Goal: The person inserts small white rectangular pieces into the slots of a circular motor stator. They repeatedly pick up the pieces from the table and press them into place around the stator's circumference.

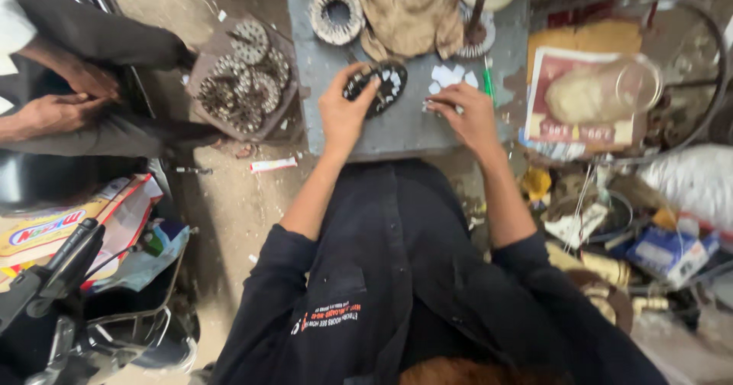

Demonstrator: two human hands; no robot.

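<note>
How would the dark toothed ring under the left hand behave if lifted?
The ring looks like stacked metal, so probably stiff and heavy for its size. It lies flat on the table, unlikely to roll. The white slips in it look loose and may drop.

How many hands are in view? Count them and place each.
4. The person's left hand grips a dark toothed ring on the grey table; right hand rests beside paper slips. Co-worker's two hands are at far left.
</note>
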